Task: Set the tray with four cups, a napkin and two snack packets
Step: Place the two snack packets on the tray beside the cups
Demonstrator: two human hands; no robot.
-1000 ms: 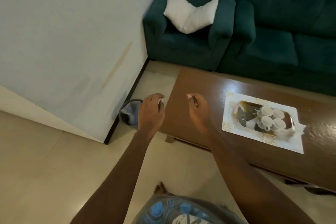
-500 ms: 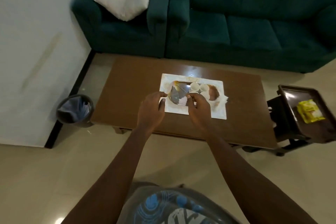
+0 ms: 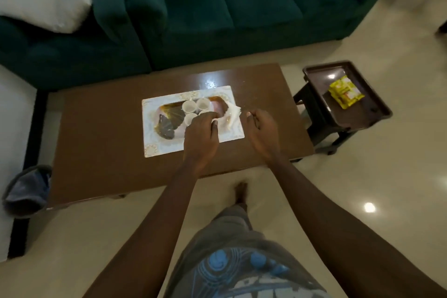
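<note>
Dark wood desk (image 3: 101, 143) before a green sofa (image 3: 242, 12) carries the tray (image 3: 154, 113) near its far edge, toward the right. On the tray stand four white cups (image 3: 194, 107), clustered, and a white napkin (image 3: 233, 116) lies at its right end. The left hand (image 3: 202, 135) hovers curled over the nearest cup; whether it grips is unclear. The right hand (image 3: 262, 130) hangs loosely curled just beside the napkin, seemingly empty. Cups and napkin look done; the yellow snack packets (image 3: 346, 91) remain on a dark side tray (image 3: 314, 75) off the desk's right end.
</note>
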